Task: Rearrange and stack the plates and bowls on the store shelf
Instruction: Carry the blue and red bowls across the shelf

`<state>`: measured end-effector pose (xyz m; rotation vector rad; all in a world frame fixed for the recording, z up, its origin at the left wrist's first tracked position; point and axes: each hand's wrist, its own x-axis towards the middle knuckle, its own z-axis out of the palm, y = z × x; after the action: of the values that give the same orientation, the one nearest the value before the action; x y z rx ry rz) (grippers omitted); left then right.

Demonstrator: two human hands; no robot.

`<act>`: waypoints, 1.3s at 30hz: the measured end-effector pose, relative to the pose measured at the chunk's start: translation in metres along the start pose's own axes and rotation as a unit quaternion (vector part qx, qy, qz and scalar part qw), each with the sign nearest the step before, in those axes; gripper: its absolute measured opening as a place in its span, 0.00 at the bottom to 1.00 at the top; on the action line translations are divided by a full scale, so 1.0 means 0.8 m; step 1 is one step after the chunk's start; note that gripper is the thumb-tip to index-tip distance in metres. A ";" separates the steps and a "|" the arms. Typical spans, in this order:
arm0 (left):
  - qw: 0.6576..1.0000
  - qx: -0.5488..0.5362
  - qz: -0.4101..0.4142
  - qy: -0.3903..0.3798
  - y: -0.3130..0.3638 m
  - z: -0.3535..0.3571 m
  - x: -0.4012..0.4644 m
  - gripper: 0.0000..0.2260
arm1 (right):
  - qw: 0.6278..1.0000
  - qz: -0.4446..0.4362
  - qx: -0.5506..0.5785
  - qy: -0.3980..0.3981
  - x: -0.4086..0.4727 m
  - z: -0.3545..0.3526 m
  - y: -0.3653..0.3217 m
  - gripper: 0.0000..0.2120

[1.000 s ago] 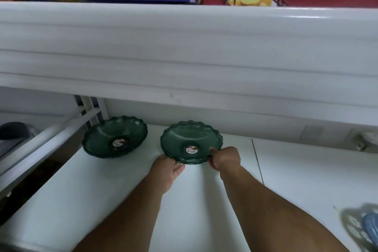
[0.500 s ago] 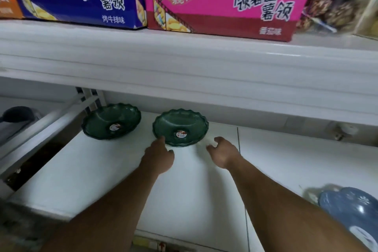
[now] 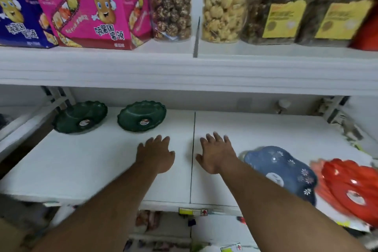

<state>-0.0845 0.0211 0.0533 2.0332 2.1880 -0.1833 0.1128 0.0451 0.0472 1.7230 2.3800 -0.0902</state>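
Two dark green scalloped bowls stand side by side at the back left of the white shelf [image 3: 86, 170]: one [image 3: 80, 117] further left, the other [image 3: 142, 116] nearer the middle. A blue flowered plate [image 3: 284, 168] and a red scalloped bowl [image 3: 351, 188] lie at the front right. My left hand [image 3: 156, 152] hovers over the shelf just in front of the second green bowl, fingers spread, holding nothing. My right hand [image 3: 216, 152] is open too, between the shelf seam and the blue plate.
The shelf above [image 3: 184, 67] overhangs the bowls and carries blue and pink snack boxes [image 3: 98, 16], jars of snacks [image 3: 223, 4] and yellow-labelled tubs. Metal brackets stand at the back left and back right corners. Lower shelves show below the front edge.
Both hands let go of the right green bowl and drew back towards me with fingers spread. The view pulled back and up, bringing the blue plate and red bowl into sight.
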 end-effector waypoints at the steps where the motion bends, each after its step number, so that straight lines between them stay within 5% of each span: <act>1: 1.000 0.001 0.009 0.010 0.011 -0.001 -0.004 0.29 | 1.000 0.009 0.008 0.002 -0.012 0.000 0.006 0.35; 18: 0.989 -0.025 0.147 0.004 0.209 0.014 -0.095 0.27 | 0.986 0.155 0.056 -0.002 -0.211 0.023 0.147 0.34; 31: 0.993 -0.076 0.086 0.024 0.424 0.055 -0.208 0.20 | 0.987 0.144 0.067 0.018 -0.362 0.097 0.359 0.32; 39: 0.994 -0.108 0.027 -0.010 0.477 0.088 -0.229 0.23 | 0.978 0.182 0.101 0.030 -0.408 0.141 0.437 0.29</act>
<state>0.3107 -0.1434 0.0242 1.9594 2.0392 0.0393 0.5556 -0.1670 0.0256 2.2568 2.1126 -0.2332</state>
